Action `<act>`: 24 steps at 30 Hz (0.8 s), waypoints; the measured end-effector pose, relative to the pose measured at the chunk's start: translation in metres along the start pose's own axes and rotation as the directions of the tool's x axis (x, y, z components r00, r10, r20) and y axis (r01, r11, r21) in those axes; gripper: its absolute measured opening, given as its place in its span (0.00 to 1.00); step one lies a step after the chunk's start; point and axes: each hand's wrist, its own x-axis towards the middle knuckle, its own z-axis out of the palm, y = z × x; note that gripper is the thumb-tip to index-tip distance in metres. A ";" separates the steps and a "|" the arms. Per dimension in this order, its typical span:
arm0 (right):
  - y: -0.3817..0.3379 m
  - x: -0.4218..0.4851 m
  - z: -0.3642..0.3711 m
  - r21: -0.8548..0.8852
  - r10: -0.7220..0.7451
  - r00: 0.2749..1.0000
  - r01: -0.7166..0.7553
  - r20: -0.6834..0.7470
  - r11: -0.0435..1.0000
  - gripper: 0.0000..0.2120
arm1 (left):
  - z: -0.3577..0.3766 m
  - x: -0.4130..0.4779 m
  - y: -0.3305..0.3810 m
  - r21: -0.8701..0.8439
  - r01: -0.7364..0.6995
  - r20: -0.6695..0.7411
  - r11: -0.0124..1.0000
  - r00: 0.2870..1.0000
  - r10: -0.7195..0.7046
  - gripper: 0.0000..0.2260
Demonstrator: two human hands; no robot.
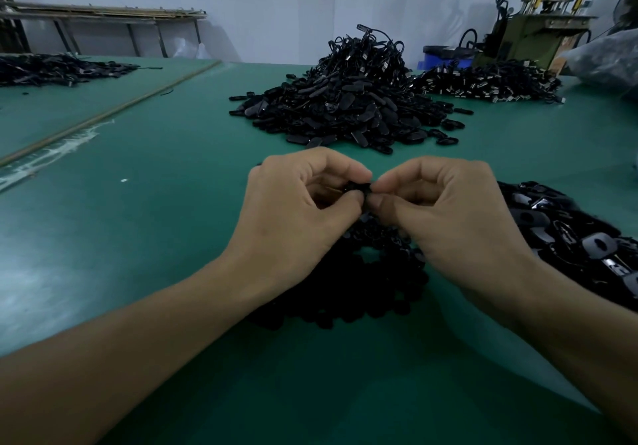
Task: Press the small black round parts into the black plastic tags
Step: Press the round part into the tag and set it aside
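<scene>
A: Centre of frame, what's the state?

B: Left hand (303, 210) and right hand (445, 217) meet fingertip to fingertip. Both pinch one black tag (359, 187), held up off the bench (138, 203). The round part can't be made out (black on black, buried in the pinch).

A: Stock?

B: A heap of small round parts (345, 289) lies at lower centre, directly under the hands. The big tag pile (345, 106) is at upper centre, and a glossier heap (569, 237) is at the right edge.

A: Risks?

B: My read: off-centre thumb pressure tilts the part, so it seats only halfway. Or it squirts out of the pinch and drops into the heap below, lost among look-alikes. The wrists hang close over that heap, so a careless sweep would scatter it.

A: Containers?

B: Just one, a blue tub (445, 56) at upper right, behind the far heaps. Its contents aren't visible. Everything else lies loose on the bench.
</scene>
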 end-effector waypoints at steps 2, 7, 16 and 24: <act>0.000 -0.001 0.001 0.001 -0.031 0.999 0.031 0.008 1.000 0.06 | 0.000 0.000 -0.001 0.024 -0.007 -0.002 1.000 1.000 0.007 0.13; -0.001 -0.003 0.004 -0.028 -0.088 0.996 0.088 0.012 0.996 0.10 | 0.000 0.001 -0.004 -0.057 0.081 0.013 0.995 0.997 -0.080 0.12; 0.000 0.000 0.000 -0.106 -0.163 0.986 0.160 -0.024 0.981 0.10 | 0.001 0.003 -0.001 -0.328 0.208 0.102 0.921 0.978 -0.184 0.08; 0.006 0.004 -0.005 0.053 -0.034 0.992 0.028 0.120 0.998 0.08 | -0.005 0.007 -0.003 -0.289 0.183 0.116 0.940 0.981 -0.155 0.10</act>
